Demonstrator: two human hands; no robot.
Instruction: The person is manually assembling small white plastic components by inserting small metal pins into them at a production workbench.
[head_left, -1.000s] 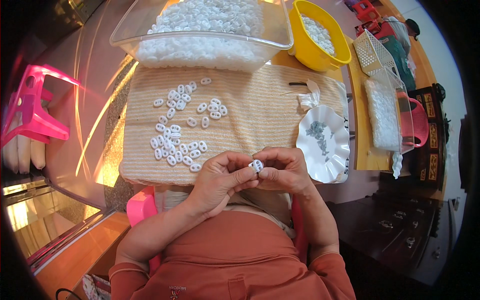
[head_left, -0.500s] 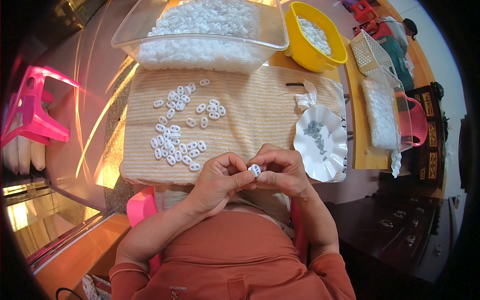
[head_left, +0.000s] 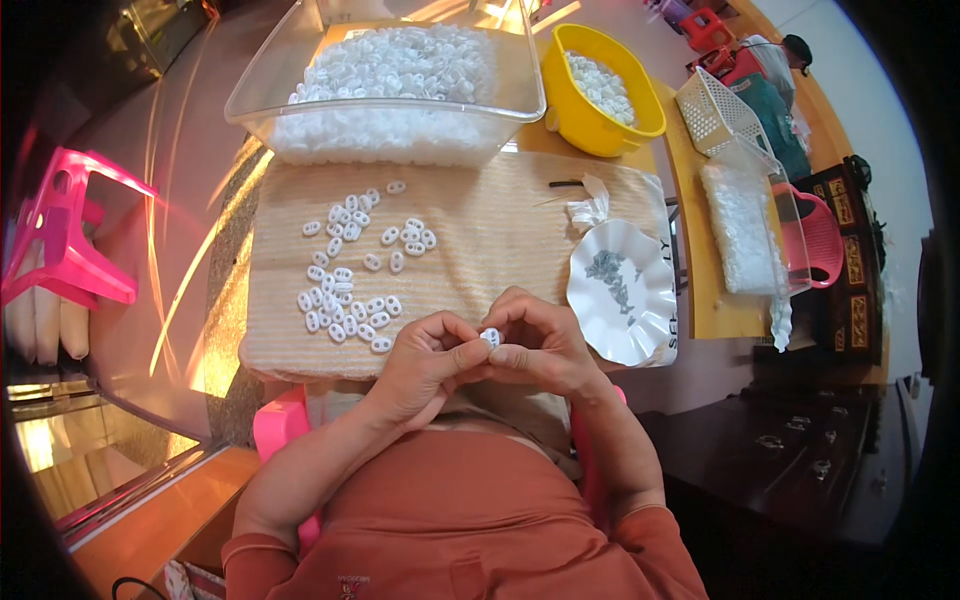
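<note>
Between the fingertips of my left hand (head_left: 432,362) and my right hand (head_left: 543,345) is a small white oval plastic piece (head_left: 491,338) with two dark holes. Both hands pinch it, just above the near edge of the cloth-covered table (head_left: 480,240). To the left on the striped cloth lie several loose white two-holed pieces (head_left: 340,300) like it, spread in loose groups. Right of my hands stands a white scalloped plate (head_left: 600,325) holding a small heap of grey-green bits (head_left: 614,280), too small to make out.
A clear plastic bin (head_left: 400,112) full of white pieces stands at the table's far side, beside a yellow basin (head_left: 655,118) holding more. Near the plate lie a crumpled white wrapper (head_left: 588,205) and a thin black stick (head_left: 565,183). A pink stool (head_left: 75,225) stands far left.
The whole scene has shifted slightly left and mostly down in the picture. Both hands keep their pinch on the white piece, which seems slightly turned.
</note>
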